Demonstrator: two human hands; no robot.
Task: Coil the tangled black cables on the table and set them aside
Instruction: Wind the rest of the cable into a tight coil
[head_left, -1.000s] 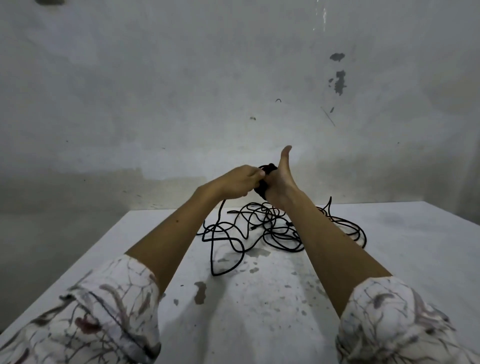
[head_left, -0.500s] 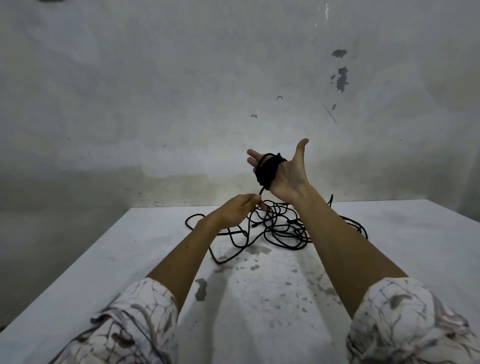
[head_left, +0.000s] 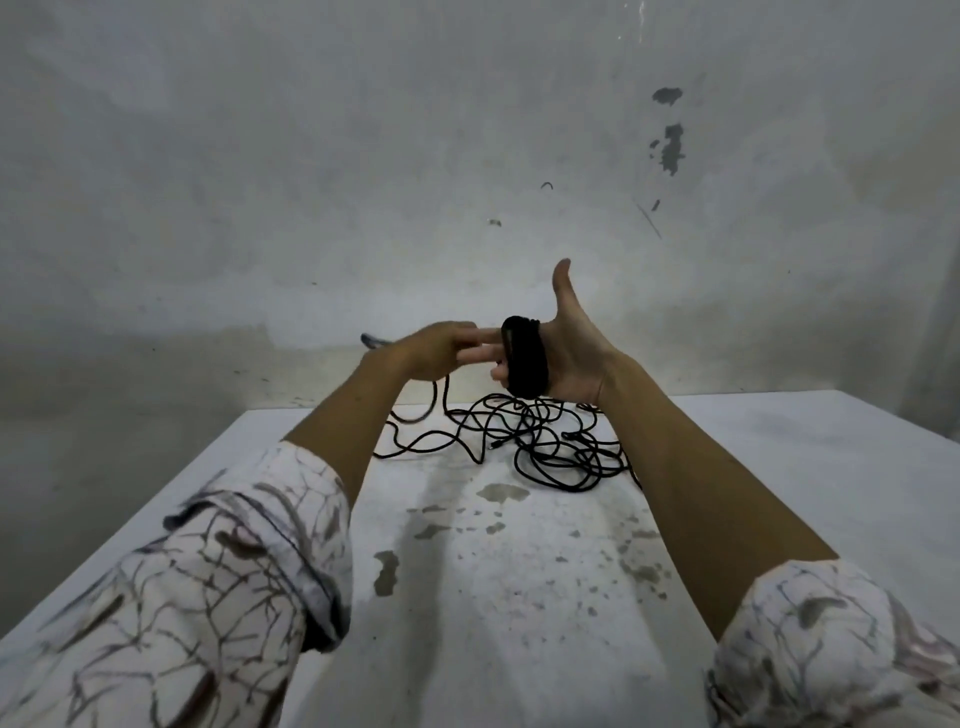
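a white table (head_left: 519, 597) carries dark stains (head_left: 387, 571) and speckles across its middle. behind its far edge rises a grey plastered wall (head_left: 311, 156), with chipped dark patches (head_left: 670, 145) toward the right.

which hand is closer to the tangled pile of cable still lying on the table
Right. The right hand, wrapped in the coil, hangs just above the tangled pile; the left hand is raised off to the pile's left.

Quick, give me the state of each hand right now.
Left hand: fingers curled, pinching the black cable that trails down to the table.
Right hand: open, fingers straight, thumb up, the coil wound around its fingers.
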